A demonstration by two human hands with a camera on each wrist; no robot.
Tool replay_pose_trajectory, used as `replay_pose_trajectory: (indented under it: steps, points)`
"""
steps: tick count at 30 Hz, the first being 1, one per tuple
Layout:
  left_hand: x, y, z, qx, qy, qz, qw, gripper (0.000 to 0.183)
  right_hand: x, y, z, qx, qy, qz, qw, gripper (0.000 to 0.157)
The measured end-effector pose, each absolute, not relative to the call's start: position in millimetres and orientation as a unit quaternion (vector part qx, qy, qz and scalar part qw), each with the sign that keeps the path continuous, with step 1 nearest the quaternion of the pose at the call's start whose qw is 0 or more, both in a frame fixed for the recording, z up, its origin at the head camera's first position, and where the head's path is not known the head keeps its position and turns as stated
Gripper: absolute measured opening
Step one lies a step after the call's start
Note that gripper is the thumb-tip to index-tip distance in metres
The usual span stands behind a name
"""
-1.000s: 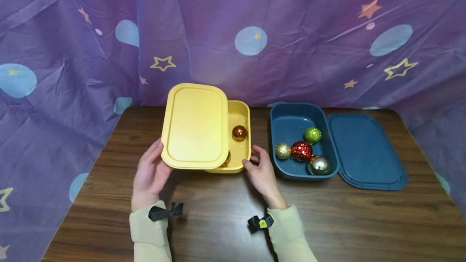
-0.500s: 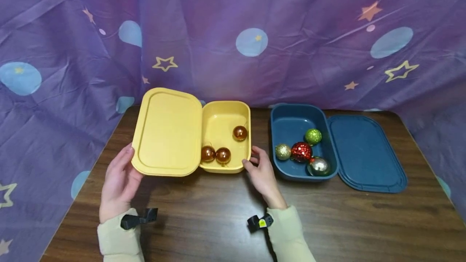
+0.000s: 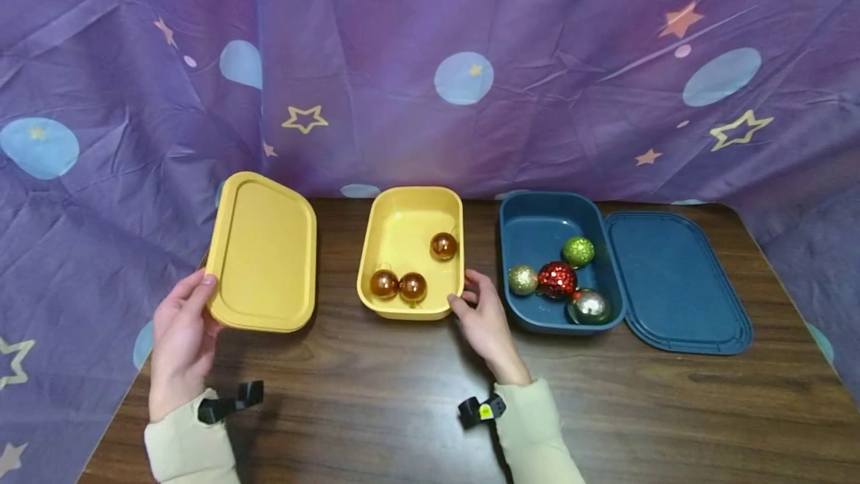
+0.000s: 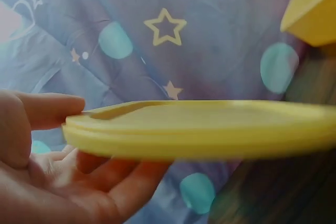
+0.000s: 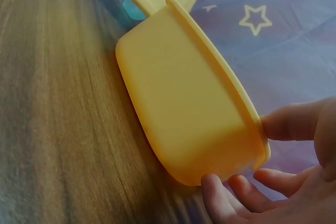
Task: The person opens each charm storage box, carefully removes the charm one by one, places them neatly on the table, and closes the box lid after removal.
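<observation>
In the head view my left hand [image 3: 183,342] holds a yellow lid [image 3: 263,252] by its near left corner. The left wrist view shows the thumb on top of the lid [image 4: 210,129] and the fingers beneath it. The lid is raised, to the left of a yellow box [image 3: 410,222]. My right hand [image 3: 485,320] grips this box at its near right corner. Its thumb lies at the rim and the fingers against the outer wall of the box [image 5: 184,93] in the right wrist view. Inside the box are three shiny brown Christmas baubles [image 3: 412,287].
To the right stands a blue box [image 3: 540,224] holding a red bauble [image 3: 556,279], a green one [image 3: 578,252], a gold one [image 3: 522,279] and a silver one [image 3: 590,306]. A blue lid [image 3: 678,282] lies beside it. A purple curtain [image 3: 376,58] hangs behind the wooden table [image 3: 403,394].
My left hand has carried the yellow lid leftward off the yellow box, uncovering the brown baubles. The lid and box now stand apart. My right hand has stayed at the box's corner.
</observation>
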State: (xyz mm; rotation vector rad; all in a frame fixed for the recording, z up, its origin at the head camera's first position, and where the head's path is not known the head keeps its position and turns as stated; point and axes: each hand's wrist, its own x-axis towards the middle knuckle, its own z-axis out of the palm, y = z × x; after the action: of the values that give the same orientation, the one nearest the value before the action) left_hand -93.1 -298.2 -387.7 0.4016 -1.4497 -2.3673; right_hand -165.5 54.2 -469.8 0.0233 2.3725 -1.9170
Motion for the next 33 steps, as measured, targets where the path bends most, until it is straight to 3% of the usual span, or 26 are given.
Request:
replay_pose_trajectory:
  steps: [6, 12, 24, 29, 33]
  points:
    - [-106, -289, -388, 0.245, -0.557, -0.756, 0.24, 0.004, -165, 56, -469, 0.001, 0.776, -0.629, 0.042, 0.054]
    - [-115, -278, -394, 0.273, -0.566, -0.714, 0.309, 0.011, -165, 56, -469, 0.004, 0.781, -0.623, 0.047, 0.056]
    - [-128, -246, -406, 0.227, -0.679, -0.633, 0.295, 0.008, -165, 54, -471, 0.006, 0.792, -0.608, 0.054, 0.054]
    - [-133, -237, -410, 0.177, -0.738, -0.591, 0.273, 0.021, -165, 55, -470, 0.004, 0.799, -0.598, 0.056, 0.054]
    - [-135, -232, -416, 0.153, -0.77, -0.56, 0.264, 0.021, -165, 57, -470, -0.001, 0.804, -0.593, 0.049, 0.052]
